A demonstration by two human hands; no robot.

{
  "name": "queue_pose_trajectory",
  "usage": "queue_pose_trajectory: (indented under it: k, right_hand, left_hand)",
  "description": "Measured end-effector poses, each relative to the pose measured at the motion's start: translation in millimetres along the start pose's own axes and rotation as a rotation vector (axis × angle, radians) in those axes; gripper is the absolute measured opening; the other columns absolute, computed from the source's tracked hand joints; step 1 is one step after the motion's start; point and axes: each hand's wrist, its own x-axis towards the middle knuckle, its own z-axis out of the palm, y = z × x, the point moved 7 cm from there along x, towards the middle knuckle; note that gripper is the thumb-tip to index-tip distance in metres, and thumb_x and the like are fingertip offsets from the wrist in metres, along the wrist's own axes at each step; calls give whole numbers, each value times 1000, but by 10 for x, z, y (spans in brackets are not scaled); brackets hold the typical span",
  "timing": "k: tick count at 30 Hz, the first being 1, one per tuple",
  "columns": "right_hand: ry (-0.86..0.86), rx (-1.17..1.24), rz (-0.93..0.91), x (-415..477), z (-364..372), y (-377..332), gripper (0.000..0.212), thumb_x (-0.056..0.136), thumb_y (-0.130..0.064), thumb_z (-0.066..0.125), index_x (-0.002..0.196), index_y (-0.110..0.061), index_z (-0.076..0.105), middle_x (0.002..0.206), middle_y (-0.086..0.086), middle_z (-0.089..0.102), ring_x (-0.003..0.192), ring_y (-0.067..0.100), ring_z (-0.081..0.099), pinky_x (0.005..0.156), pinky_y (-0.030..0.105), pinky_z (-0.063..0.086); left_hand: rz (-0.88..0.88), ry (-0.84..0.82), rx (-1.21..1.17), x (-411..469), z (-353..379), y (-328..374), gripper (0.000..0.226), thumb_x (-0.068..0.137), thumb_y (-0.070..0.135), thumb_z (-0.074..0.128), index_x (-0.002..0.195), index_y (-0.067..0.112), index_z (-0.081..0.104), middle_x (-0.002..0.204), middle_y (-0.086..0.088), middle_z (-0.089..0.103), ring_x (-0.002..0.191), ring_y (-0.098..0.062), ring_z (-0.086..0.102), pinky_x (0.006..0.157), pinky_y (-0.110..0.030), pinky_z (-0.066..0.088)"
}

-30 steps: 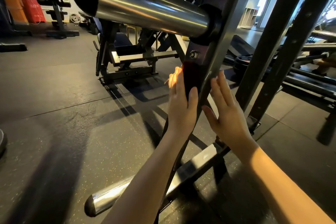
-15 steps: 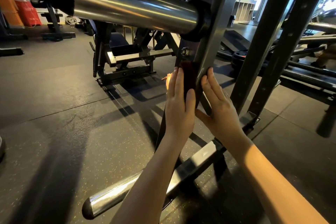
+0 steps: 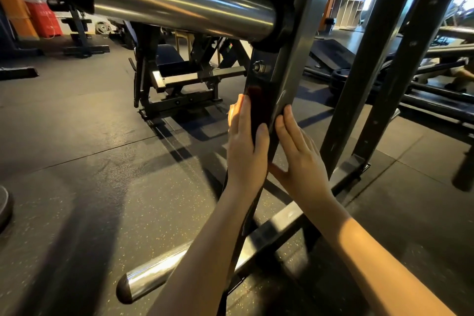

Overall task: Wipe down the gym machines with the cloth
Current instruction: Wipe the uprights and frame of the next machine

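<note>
Nearest the camera, two bare forearms reach up to the machine over a chrome round-ended base tube (image 3: 143,281) lying low above the black speckled rubber floor (image 3: 89,174).

Left grip (image 3: 245,159): fingers laid up the left side of the slanted dark steel frame post (image 3: 297,54), thumb across its front. It pinches the dark red cloth (image 3: 257,108) against the post. The cloth sits at mid-height, just below a hex bolt (image 3: 257,67); in this shadow its edges are hard to make out, so its extent is uncertain.

Right grip (image 3: 302,161): fingers straight and together, flat on the post's right face, holding nothing. It appears to steady the frame.

Above, a thick polished chrome horizontal sleeve (image 3: 179,2) joins the post. Beyond stand a black padded bench machine (image 3: 177,77) and, at the far wall, a red box (image 3: 43,18).

Assessment: wiping is in hand on one post only. No surface shows a clear cleaned or uncleaned mark. The sleeve, base tube, neighbouring uprights and far machines are judged outstanding; the task looks early.
</note>
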Motion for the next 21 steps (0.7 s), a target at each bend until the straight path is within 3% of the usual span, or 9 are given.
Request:
queue_pose_trajectory:
  k: [2, 5, 8, 12, 14, 16, 18, 21]
  right_hand:
    - [0, 5, -5, 5, -12, 4, 102, 70, -23, 79, 151, -19, 17, 158, 0, 10, 139, 27, 34, 110, 41, 28]
    - [-20, 21, 19, 9, -9, 10, 107, 69, -20, 82, 151, -20, 14, 157, -1, 8, 139, 26, 32, 110, 42, 26]
    - [-33, 24, 19, 1, -4, 15, 107, 69, -18, 83, 151, -20, 16, 158, -1, 9, 139, 28, 34, 110, 43, 28]
    - [-25, 41, 20, -2, -8, 17, 101, 71, -21, 78, 151, -21, 16, 158, -1, 8, 138, 28, 36, 110, 44, 31]
    - [-21, 45, 21, 2, 2, 20, 96, 73, -23, 73, 151, -20, 18, 159, 0, 8, 138, 24, 35, 110, 42, 32]
    - [-36, 35, 34, 5, 18, 33, 98, 72, -22, 75, 152, -20, 17, 159, -1, 7, 137, 20, 32, 111, 40, 30]
    - [-43, 29, 42, -1, 18, 41, 105, 70, -20, 80, 152, -20, 14, 159, -2, 6, 137, 18, 27, 111, 41, 27]
    - [-63, 42, 47, -6, 35, 37, 108, 71, -18, 81, 152, -23, 10, 159, -4, 4, 138, 17, 24, 112, 42, 26]
  left_hand:
    - [-53, 8, -41, -90, -9, -158, 59, 95, 49, 28, 151, 37, 15, 144, 5, 32, 123, -7, 45, 94, -25, 48]
    - [-209, 4, -94, -477, -42, -562, 53, 96, 45, 30, 149, 40, 24, 140, 17, 34, 127, -4, 44, 98, -31, 48]
    - [-316, -11, -142, -686, -59, -716, 46, 92, 47, 34, 139, 43, 33, 128, 23, 38, 123, -7, 47, 94, -26, 47]
    - [-152, -9, -44, -307, -13, -195, 61, 96, 42, 36, 152, 27, 20, 141, 12, 33, 125, 13, 35, 94, -10, 40]
    - [-58, -9, -11, -105, 17, -35, 62, 97, 44, 33, 154, 27, 15, 150, 5, 29, 133, -2, 36, 100, -19, 41]
    - [-55, 3, -44, -144, 14, -111, 61, 96, 46, 30, 153, 29, 17, 151, 0, 29, 131, -6, 39, 100, -21, 44]
    - [-150, 9, -84, -381, -11, -380, 58, 97, 43, 31, 152, 30, 21, 147, 4, 31, 126, -1, 42, 97, -23, 48]
    - [-351, -36, -101, -777, -61, -816, 59, 94, 46, 30, 151, 32, 23, 142, 12, 33, 125, -4, 45, 101, -39, 48]
